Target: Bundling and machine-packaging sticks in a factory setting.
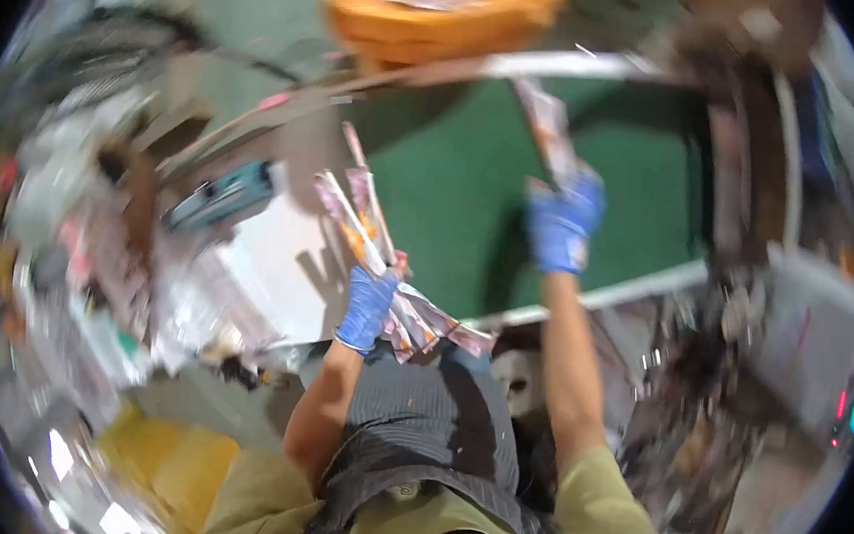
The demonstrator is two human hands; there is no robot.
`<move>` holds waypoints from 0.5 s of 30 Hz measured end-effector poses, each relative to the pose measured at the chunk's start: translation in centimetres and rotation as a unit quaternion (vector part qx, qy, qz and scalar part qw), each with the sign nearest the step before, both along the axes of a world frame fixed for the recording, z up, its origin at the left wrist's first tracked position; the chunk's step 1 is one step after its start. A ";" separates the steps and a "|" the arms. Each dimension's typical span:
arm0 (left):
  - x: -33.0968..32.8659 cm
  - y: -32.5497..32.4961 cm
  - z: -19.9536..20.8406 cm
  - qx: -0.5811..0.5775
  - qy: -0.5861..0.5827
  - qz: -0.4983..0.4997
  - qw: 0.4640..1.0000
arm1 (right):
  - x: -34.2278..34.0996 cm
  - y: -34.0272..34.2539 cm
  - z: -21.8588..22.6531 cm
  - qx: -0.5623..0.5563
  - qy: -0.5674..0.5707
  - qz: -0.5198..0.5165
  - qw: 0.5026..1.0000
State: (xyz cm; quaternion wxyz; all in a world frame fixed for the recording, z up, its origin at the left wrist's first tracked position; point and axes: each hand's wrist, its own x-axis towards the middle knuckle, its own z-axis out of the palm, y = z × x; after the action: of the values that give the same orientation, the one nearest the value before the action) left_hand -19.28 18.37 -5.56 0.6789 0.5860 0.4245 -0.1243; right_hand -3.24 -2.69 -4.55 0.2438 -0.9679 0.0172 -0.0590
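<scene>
My left hand (369, 308), in a blue glove, is closed round a bunch of long, narrow printed packets (355, 223) near the front left of a green work surface (442, 198). The packets fan out from both ends of the fist, white with pink and orange markings. Farther right, my right hand (564, 223), also blue-gloved, is closed on the near end of one similar packet (548, 131). That packet points away toward the far edge, above the green surface. Motion blur hides the finer print and the fingertips.
Beyond the far edge stands an orange-yellow container (396, 29) with similar packets in it. A teal tool or device (222, 196) lies at the left, next to a white sheet (282, 256). Clear plastic wrapping (198, 314) is heaped there. A grey box (802, 342) is at the right.
</scene>
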 end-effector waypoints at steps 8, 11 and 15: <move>-10.3 29.0 3.2 0.150 -0.063 0.253 0.954 | -1.0 -11.8 -7.2 -0.128 0.000 0.014 0.992; -16.9 41.3 5.0 0.262 -0.051 0.250 0.931 | -1.1 -10.1 -8.7 -0.153 0.002 0.038 0.987; -19.9 52.3 4.3 0.348 0.047 0.320 0.880 | 0.4 -11.5 -11.6 0.027 0.094 -0.041 0.994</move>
State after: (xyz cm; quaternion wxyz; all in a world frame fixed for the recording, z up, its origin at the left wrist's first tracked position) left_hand -39.19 70.62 -1.26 0.4132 0.6105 0.6359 0.2284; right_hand -2.85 -14.19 -16.13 0.2645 -0.9607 0.0811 0.0232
